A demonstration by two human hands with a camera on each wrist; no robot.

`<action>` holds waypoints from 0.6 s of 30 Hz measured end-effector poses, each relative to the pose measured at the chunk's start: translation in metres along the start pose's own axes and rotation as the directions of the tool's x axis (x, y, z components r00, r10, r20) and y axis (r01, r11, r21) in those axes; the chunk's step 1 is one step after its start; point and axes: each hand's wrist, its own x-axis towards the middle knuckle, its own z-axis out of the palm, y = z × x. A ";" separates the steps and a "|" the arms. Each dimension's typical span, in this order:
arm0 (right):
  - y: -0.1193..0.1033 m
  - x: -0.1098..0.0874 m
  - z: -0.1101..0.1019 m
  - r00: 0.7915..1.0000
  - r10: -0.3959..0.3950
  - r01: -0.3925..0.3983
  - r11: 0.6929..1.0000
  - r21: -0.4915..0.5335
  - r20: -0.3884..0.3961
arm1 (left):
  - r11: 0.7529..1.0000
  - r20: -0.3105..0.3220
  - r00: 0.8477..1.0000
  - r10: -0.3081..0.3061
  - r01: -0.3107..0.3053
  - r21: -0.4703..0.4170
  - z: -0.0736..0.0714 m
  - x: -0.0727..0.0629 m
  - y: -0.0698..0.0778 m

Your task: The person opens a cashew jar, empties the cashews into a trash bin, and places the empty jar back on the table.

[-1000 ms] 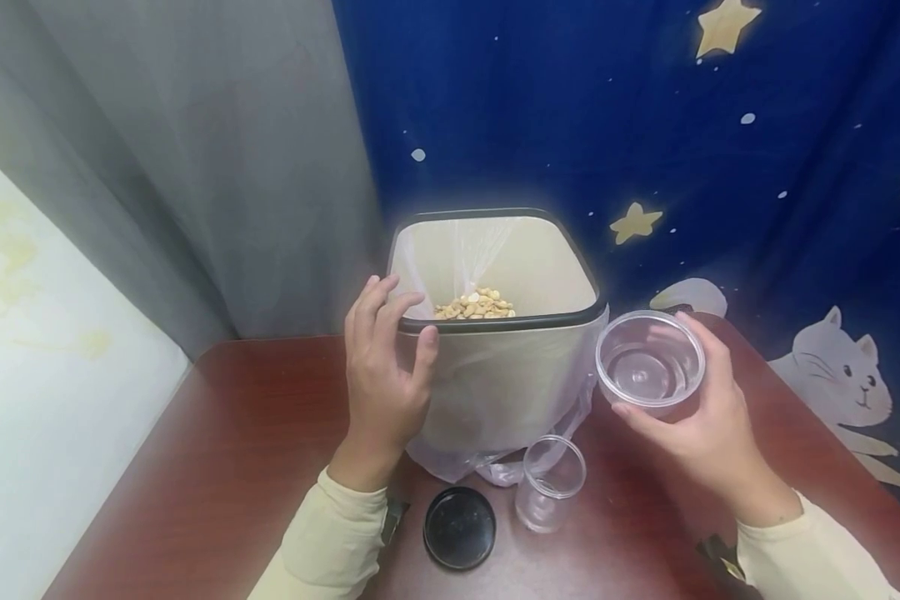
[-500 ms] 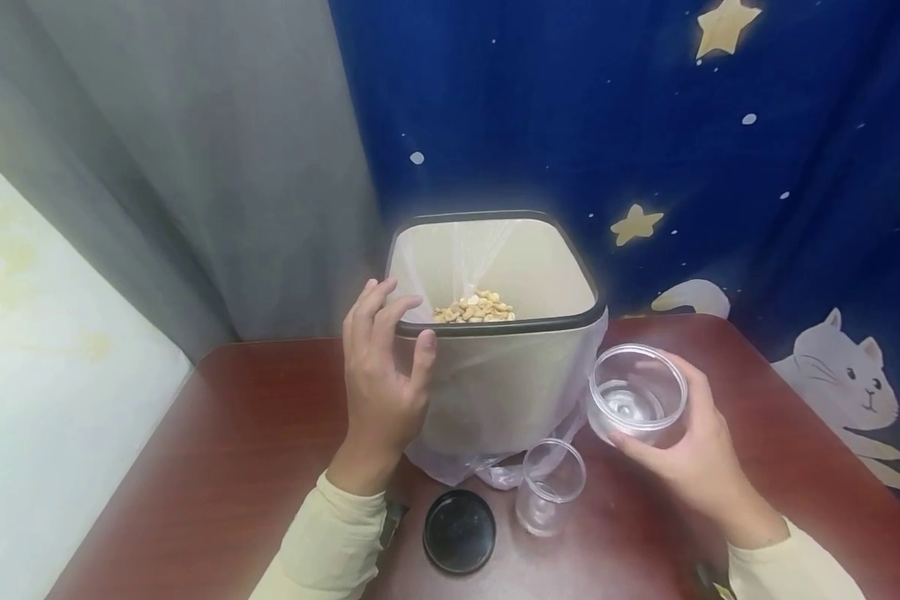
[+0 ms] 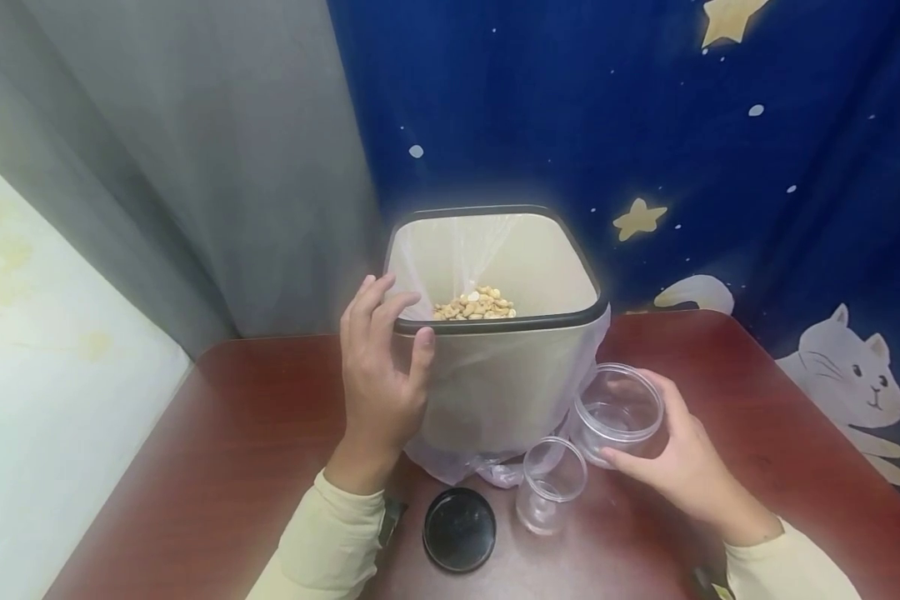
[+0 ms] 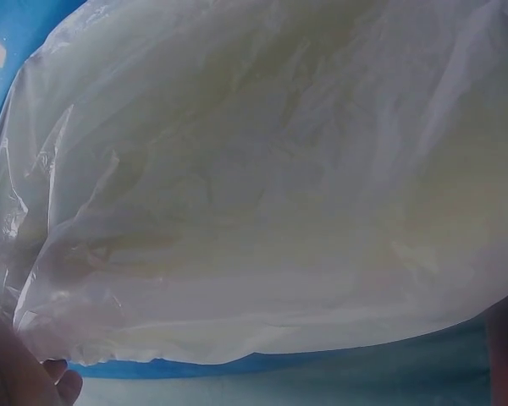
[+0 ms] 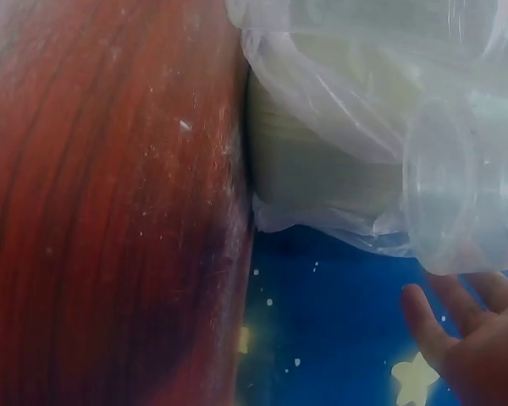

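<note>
A cream bin [image 3: 495,392] with a black rim and a clear plastic liner holds a heap of pale nuts [image 3: 476,304]. My left hand [image 3: 382,375] lies at the rim's near left corner, fingers extended and thumb apart. In the left wrist view, the liner [image 4: 262,194] fills most of the picture. Between thumb and fingers, my right hand [image 3: 682,458] holds a wide clear plastic jar [image 3: 618,408] just right of the bin. It has no lid and looks empty. The right wrist view shows this jar [image 5: 440,186] raised off the table.
A narrower clear jar [image 3: 547,492] stands open in front of the bin. Left of it lies a round black lid [image 3: 460,530]. The red-brown table [image 3: 255,450] meets a grey curtain [image 3: 270,208] and a blue star-patterned curtain [image 3: 510,100] behind.
My right hand has brought the wide jar down and to the left, closer to the narrower jar. My left hand has stayed at the bin's rim.
</note>
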 end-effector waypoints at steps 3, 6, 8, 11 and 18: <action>0.003 0.000 -0.001 1.000 0.006 -0.006 1.000 -0.013 0.026 | 1.000 -0.002 1.000 0.000 0.000 0.000 0.000 0.000 0.000; 0.007 -0.001 -0.001 0.998 0.002 -0.001 1.000 -0.010 0.064 | 1.000 -0.009 1.000 0.004 -0.004 0.007 0.000 -0.001 0.000; 0.010 -0.001 -0.001 0.996 -0.004 0.005 1.000 -0.004 0.092 | 1.000 -0.009 1.000 0.005 -0.005 0.002 0.000 -0.001 0.000; 0.015 0.000 -0.002 0.990 -0.017 0.015 1.000 0.017 0.139 | 1.000 -0.004 1.000 0.005 -0.005 -0.001 0.000 -0.001 0.000; 0.022 0.002 -0.003 0.962 -0.006 0.004 1.000 0.007 0.273 | 1.000 -0.006 1.000 0.001 -0.001 0.000 -0.001 0.001 0.000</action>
